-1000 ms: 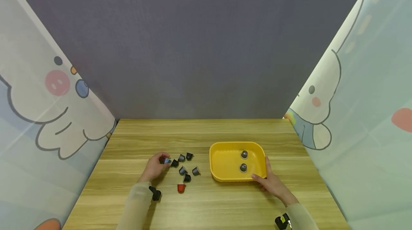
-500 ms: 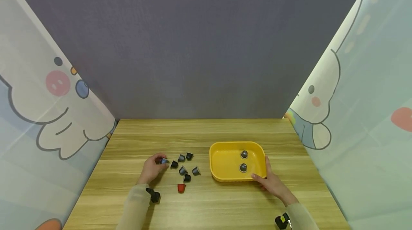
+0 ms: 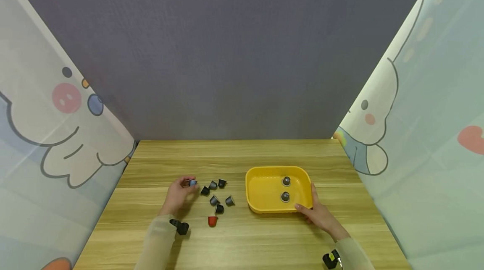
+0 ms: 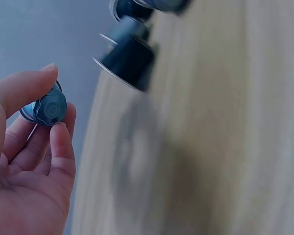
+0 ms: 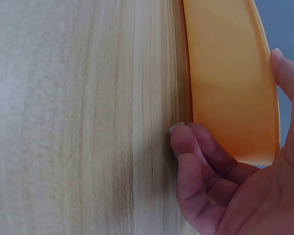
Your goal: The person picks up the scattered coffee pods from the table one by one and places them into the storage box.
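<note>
Head view: the left hand (image 3: 177, 195) pinches a blue coffee capsule (image 3: 193, 182) between thumb and fingers; the right hand (image 3: 321, 216), partly curled, grips the yellow tray (image 3: 263, 190) at its four o'clock corner. From the capsule, six dark capsules (image 3: 219, 208) lie toward three to five o'clock on the wooden table (image 3: 242, 242), a red capsule (image 3: 212, 221) at five. Two grey capsules (image 3: 285, 197) occupy the tray's three o'clock half.

Left hand (image 3: 176, 194) pinching between thumb (image 4: 25, 89) and fingers (image 4: 62, 152), right hand (image 3: 320, 215) gripping, fingers bent

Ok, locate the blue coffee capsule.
In the head view, left of the yellow tray, the left hand pinches the blue coffee capsule, left of the nearest black capsule.
</note>
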Tool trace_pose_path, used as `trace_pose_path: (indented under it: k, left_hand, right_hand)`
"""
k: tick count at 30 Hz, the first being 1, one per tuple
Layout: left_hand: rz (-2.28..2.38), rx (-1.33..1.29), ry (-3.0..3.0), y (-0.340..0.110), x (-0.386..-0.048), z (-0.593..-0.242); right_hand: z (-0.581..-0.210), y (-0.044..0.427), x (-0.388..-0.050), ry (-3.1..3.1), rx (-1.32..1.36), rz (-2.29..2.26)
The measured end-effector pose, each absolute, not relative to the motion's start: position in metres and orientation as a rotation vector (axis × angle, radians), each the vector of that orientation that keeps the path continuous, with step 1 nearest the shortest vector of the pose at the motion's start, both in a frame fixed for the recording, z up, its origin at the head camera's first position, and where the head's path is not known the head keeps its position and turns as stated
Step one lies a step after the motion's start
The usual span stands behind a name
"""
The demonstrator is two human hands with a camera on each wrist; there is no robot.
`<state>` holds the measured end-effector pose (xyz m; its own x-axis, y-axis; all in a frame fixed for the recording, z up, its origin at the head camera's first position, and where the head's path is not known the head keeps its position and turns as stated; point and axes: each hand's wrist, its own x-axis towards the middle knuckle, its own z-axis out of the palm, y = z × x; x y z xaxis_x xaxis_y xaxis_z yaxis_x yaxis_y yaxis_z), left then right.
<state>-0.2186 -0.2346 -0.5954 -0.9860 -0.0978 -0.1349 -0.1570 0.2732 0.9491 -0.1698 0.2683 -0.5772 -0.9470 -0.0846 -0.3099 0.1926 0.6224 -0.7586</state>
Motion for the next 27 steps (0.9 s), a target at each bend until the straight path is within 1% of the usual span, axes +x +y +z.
trace_pose_path:
  k: [13, 19, 27]
  left_hand:
    - [1.925, -0.11, 2.43, -0.213, -0.221, -0.561]
    - [2.034, -0.051, 2.358, -0.204, -0.22, -0.554]
    - [2.015, -0.045, 2.374, -0.193, -0.221, -0.553]
  right_hand:
    - [-0.577, 0.268, -0.17, 2.538, 0.087, -1.234]
    - [-0.579, 0.268, -0.171, 2.538, 0.085, -1.241]
    - [-0.579, 0.269, -0.171, 2.54, 0.08, -1.226]
